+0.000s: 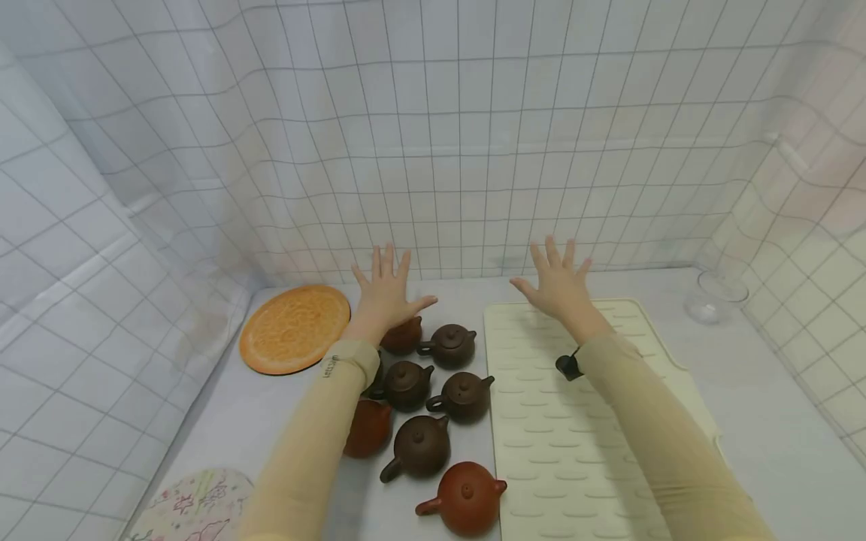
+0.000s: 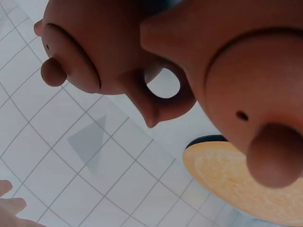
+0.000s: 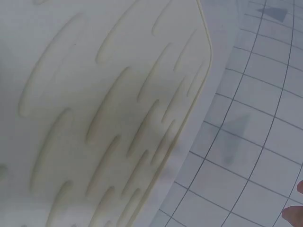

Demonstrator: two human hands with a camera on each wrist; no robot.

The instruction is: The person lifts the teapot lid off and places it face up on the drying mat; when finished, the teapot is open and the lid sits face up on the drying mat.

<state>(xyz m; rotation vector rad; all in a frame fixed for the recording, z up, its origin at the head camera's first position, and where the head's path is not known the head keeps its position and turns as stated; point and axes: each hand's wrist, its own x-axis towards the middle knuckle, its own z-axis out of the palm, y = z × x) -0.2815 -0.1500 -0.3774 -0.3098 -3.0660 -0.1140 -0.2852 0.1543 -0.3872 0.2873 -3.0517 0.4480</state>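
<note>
Both hands are held out towards the worktop's (image 1: 764,421) far edge, in front of the gridded curtain (image 1: 467,150). Left hand (image 1: 384,297): fingers straight and splayed, thumb pointed right. Right hand (image 1: 560,289): fingers likewise spread, thumb pointed left. Hand height above the worktop cannot be judged.

Teapots are clustered on the worktop's middle, running from below the left wrist down towards the near edge. A rear reddish teapot (image 1: 402,338) is partly covered by the left hand; a rear dark teapot (image 1: 453,347) is set just to its right. Nearer, a middle dark teapot (image 1: 407,386) and a right dark teapot (image 1: 467,398) are placed side by side. A left reddish teapot (image 1: 368,430) is half hidden by the left sleeve (image 1: 304,458), with a front dark teapot (image 1: 422,448) beside it. Nearest the near edge, an orange-red teapot (image 1: 468,500) is seen, handle left, spout overlapping the ribbed mat's left edge.

The ribbed mat (image 1: 541,436) is laid right of the cluster; its far part is crossed by the right forearm. A pizza-like disc (image 1: 298,330) is placed near the worktop's far left corner, a patterned disc (image 1: 196,503) at the near left corner. A clear glass (image 1: 722,289) is stood at the far right corner.
</note>
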